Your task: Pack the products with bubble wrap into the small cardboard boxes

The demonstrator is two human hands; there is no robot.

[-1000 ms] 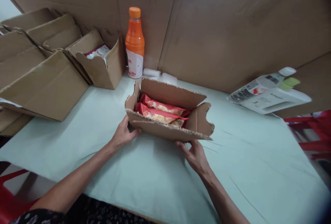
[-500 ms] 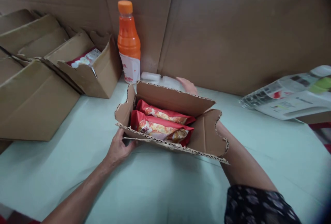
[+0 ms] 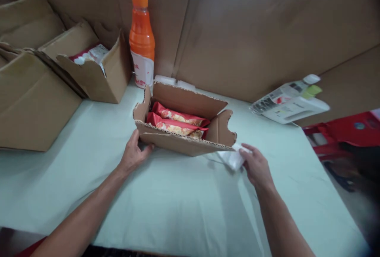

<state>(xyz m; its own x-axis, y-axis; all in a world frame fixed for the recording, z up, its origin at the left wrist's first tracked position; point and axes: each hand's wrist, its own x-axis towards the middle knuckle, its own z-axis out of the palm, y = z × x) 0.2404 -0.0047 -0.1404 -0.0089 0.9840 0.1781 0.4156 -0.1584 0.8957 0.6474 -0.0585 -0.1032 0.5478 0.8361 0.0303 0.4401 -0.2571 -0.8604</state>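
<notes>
Open box (image 3: 184, 145): sat mid-table on the pale green cloth (image 3: 178, 205), long side toward the wearer, top open, flaps up, torn-looking edges.
Red packets (image 3: 176, 127): two seen inside, lying lengthwise side by side, food pictures on the front; clear space at the box's right end.
Left hand (image 3: 134, 154): clamped on the box at its near left corner, thumb along the near side, other fingers mostly hidden round the end.
Right hand (image 3: 257, 166): well apart from the left, fingers pinched on the white plastic piece.
White plastic piece (image 3: 233, 160): just beside the box's near right corner, partly behind the flap; contact with box, cannot tell; contents, cannot tell.
Orange bottle (image 3: 141, 43): upright behind the box's left end, orange cap, white label.
White pieces (image 3: 165, 80): two, low, behind the box, partly hidden.
Small box (image 3: 115, 81): left of the orange bottle, dark red and white packet (image 3: 93, 55) inside.
Bigger boxes (image 3: 32, 106): far left, cut off by the frame.
Clear bottle (image 3: 280, 98): right rear, beside a white jug (image 3: 297, 111), both slanted in view.
Cardboard wall (image 3: 252, 31): behind everything.
Red stool (image 3: 353, 128): off the table, right.
</notes>
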